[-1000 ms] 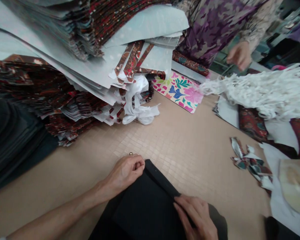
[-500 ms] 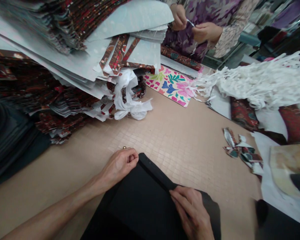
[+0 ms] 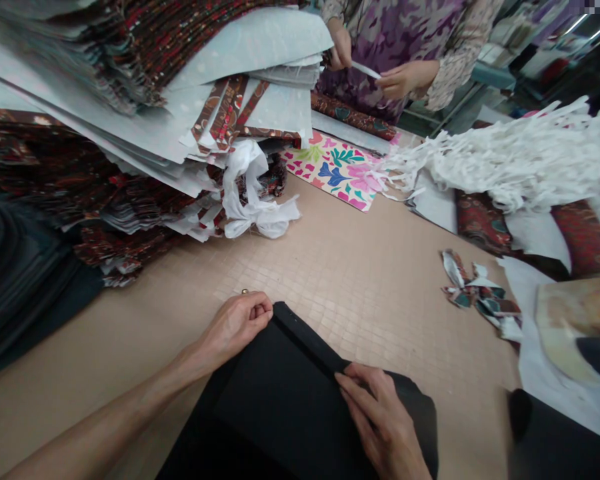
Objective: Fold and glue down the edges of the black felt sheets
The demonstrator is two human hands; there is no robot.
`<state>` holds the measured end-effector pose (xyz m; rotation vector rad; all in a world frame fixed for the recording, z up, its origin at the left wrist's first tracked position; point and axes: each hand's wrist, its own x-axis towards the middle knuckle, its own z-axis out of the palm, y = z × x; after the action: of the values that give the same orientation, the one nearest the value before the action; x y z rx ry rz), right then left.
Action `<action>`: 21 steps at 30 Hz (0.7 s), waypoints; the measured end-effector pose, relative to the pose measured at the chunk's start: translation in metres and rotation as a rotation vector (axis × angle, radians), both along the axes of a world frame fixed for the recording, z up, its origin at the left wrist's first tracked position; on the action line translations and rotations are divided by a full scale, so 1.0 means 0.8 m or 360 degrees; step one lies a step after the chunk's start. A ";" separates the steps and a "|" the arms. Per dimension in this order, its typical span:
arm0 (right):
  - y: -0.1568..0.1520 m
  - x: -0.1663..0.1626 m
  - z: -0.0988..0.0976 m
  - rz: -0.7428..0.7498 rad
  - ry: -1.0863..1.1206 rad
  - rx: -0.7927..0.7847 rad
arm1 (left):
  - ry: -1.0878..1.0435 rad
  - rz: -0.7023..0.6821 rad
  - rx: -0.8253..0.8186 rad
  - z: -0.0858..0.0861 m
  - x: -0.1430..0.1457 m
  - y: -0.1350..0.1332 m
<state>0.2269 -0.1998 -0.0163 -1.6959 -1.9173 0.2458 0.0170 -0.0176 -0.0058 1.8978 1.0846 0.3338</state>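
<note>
A piece of black fabric [image 3: 280, 393] lies on the beige gridded tabletop [image 3: 370, 293] in front of me, its far edge folded over into a narrow band. My left hand [image 3: 237, 323] is closed in a pinch on the left end of that folded edge; a ring shows on one finger. My right hand [image 3: 385, 420] presses on the right part of the fold, fingers bent and close together over the cloth.
A tall stack of red-brown patterned fabric and pale paper [image 3: 145, 107] fills the left. Dark folded cloth [image 3: 20, 280] lies at far left. A bright floral piece [image 3: 337, 170], white shredded strips [image 3: 510, 157] and scraps [image 3: 475, 293] lie to the right. Another person's hands [image 3: 400, 77] hold a white strip.
My hands and the black fabric have barely shifted. The other person brought both hands together and now holds a white strip. The view has tilted slightly.
</note>
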 end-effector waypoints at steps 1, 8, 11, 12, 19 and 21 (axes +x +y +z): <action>-0.001 0.002 0.000 0.0037 -0.0031 0.0025 | 0.0006 0.0000 0.0001 0.000 0.000 0.000; -0.002 0.009 0.002 0.0231 -0.0402 0.0176 | 0.0051 0.0026 0.0208 0.001 0.002 -0.004; -0.001 0.011 0.002 0.0289 -0.0581 0.0231 | -0.0053 -0.0009 0.0526 0.005 0.007 -0.008; -0.001 0.012 0.002 0.0306 -0.0629 0.0235 | -0.0080 -0.0092 0.0636 0.006 0.009 -0.009; 0.000 0.008 0.010 0.0261 -0.0679 0.0235 | 0.0201 -0.0856 0.1151 0.008 -0.002 -0.016; 0.000 0.007 0.011 0.0232 -0.0621 0.0230 | 0.0303 -0.0969 0.1190 0.009 -0.011 -0.019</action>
<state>0.2322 -0.2000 -0.0076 -1.5964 -2.2812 -0.1810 0.0084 -0.0330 0.0014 2.8582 0.4521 0.2195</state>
